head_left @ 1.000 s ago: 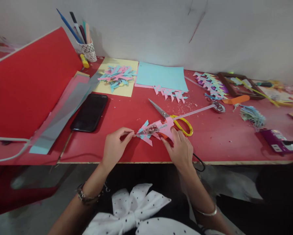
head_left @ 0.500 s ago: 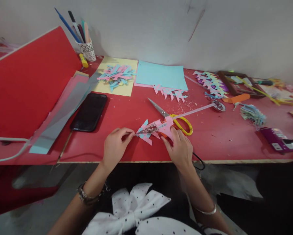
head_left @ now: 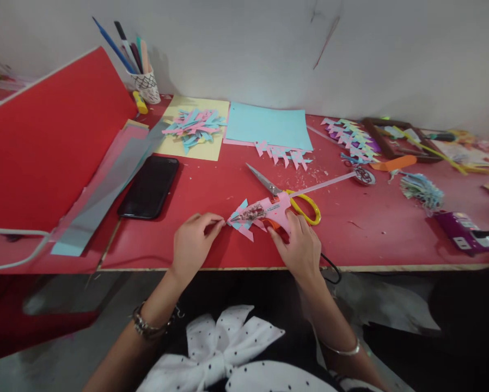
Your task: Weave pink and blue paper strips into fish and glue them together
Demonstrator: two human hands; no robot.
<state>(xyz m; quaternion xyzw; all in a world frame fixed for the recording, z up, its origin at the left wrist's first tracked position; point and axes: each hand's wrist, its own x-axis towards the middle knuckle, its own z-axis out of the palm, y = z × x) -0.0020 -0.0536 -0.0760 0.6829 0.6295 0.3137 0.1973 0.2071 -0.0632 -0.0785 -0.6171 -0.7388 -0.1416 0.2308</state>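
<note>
My right hand (head_left: pixel 300 242) is closed round the handle of a pink glue gun (head_left: pixel 264 211) with an orange trigger. A long glue stick (head_left: pixel 326 185) sticks out of its back end. The nozzle points left, over a small chain of folded pink and blue paper strips (head_left: pixel 245 232). Pinched between the thumb and finger of my left hand (head_left: pixel 197 239) is the left end of that paper chain. Just behind the gun lie scissors (head_left: pixel 305 209) with yellow handles, their blades pointing to the far left.
A black phone (head_left: pixel 150 187) lies left of my hands. Farther back are a heap of cut strips (head_left: pixel 195 126), a blue sheet (head_left: pixel 269 125) and finished-looking paper chains (head_left: pixel 350 139). A pen cup (head_left: pixel 146 87) stands by the wall; a purple power strip (head_left: pixel 459 231) is at right.
The glue gun's nozzle has shifted slightly to the right, away from my left fingertips. My left hand keeps its pinch on the paper.
</note>
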